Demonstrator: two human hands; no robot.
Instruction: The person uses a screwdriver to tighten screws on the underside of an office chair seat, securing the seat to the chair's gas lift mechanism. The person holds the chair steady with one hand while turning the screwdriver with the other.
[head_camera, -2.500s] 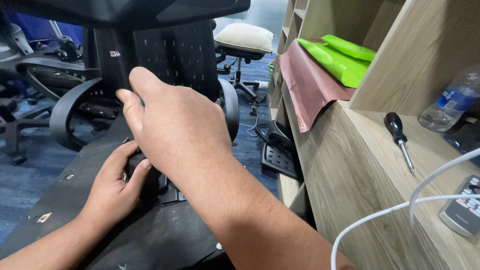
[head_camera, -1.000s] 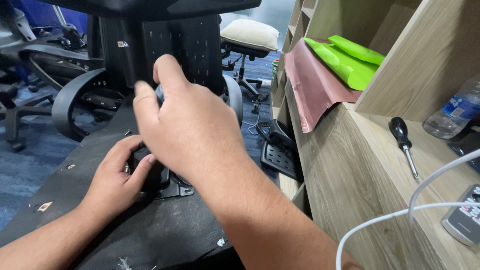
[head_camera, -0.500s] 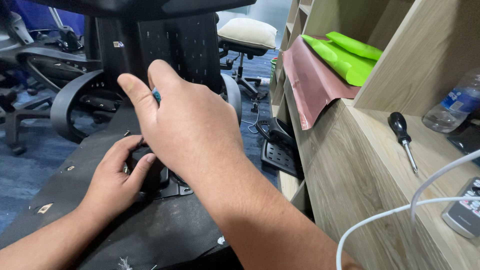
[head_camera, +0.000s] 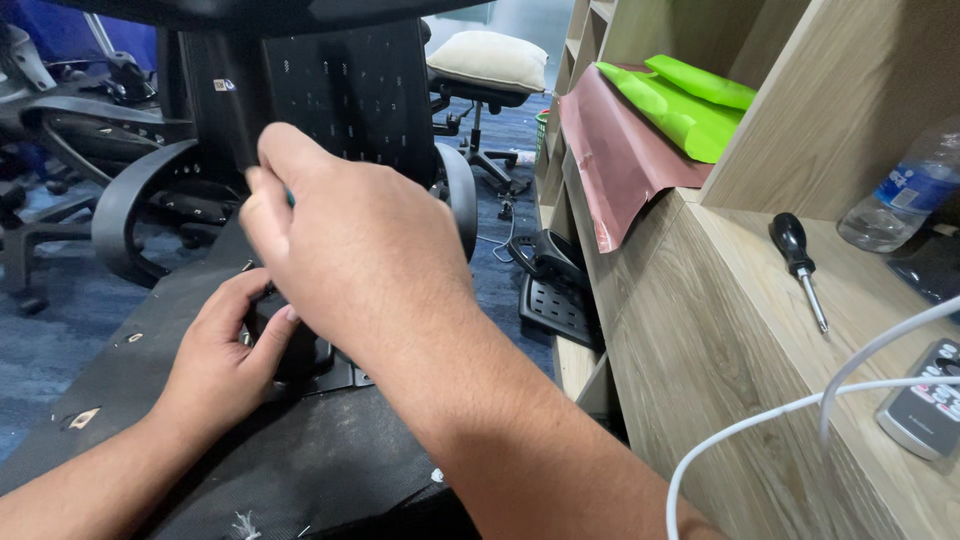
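A black office chair lies tipped over in front of me, its fabric seat underside (head_camera: 300, 470) facing up and its mesh back (head_camera: 350, 90) rising behind. My left hand (head_camera: 225, 355) wraps around a black fitting (head_camera: 305, 350) on the seat's metal plate. Above it, my right hand (head_camera: 345, 250) is closed around a small tool. Only a sliver of the tool's teal handle (head_camera: 290, 200) shows between the fingers, and its tip is hidden.
A curved black armrest (head_camera: 125, 210) sits at left. A wooden shelf unit (head_camera: 700, 330) at right holds a black-handled screwdriver (head_camera: 797, 265), a water bottle (head_camera: 900, 195), a grey remote (head_camera: 925, 400), a white cable (head_camera: 780, 410), and green (head_camera: 690, 105) and reddish (head_camera: 615, 160) sheets. A black chair part (head_camera: 555, 290) lies on the floor.
My right hand has swung left and twisted above the fitting, fist still closed. My left hand stays on the fitting.
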